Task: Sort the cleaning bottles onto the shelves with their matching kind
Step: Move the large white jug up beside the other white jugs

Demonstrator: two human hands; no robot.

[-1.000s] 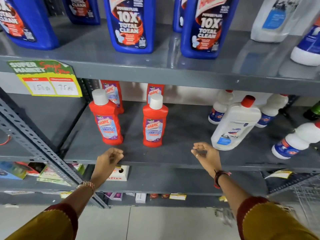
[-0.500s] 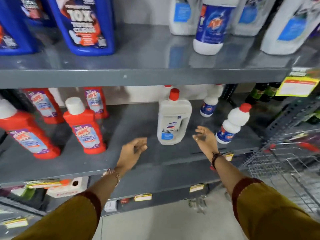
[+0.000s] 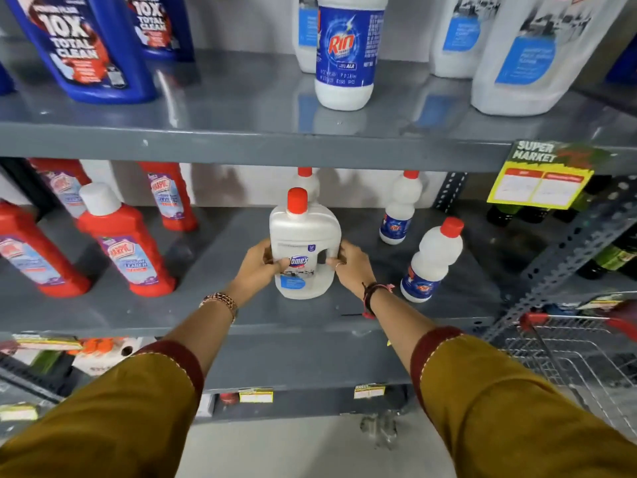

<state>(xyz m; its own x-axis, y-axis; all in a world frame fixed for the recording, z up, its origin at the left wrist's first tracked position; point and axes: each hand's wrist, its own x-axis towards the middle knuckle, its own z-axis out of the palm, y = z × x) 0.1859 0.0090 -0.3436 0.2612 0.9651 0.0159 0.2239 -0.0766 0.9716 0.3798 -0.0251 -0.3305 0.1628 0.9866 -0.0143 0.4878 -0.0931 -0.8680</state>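
A white Domex bottle (image 3: 303,232) with a red cap stands upright on the middle grey shelf (image 3: 241,319). My left hand (image 3: 256,267) grips its left side and my right hand (image 3: 351,267) grips its right side by the handle hole. Small white Rin bottles (image 3: 432,258) with red caps stand to the right of it, one more (image 3: 400,208) behind. Red Harpic bottles (image 3: 125,243) fill the left of the same shelf. On the upper shelf (image 3: 262,146) stand blue Harpic bottles (image 3: 82,46), a blue-labelled Rin bottle (image 3: 346,53) and large white bottles (image 3: 531,56).
A wire shopping cart (image 3: 579,360) with red handle sits at the lower right. A yellow supermarket price tag (image 3: 541,181) hangs from the upper shelf's right end. Dark green bottles (image 3: 613,257) stand in the neighbouring bay. Boxes and price labels show on the lower shelves.
Both hands reached forward and closed on the white Domex bottle; earlier they hovered open before the shelf edge. The view shifted right along the shelves.
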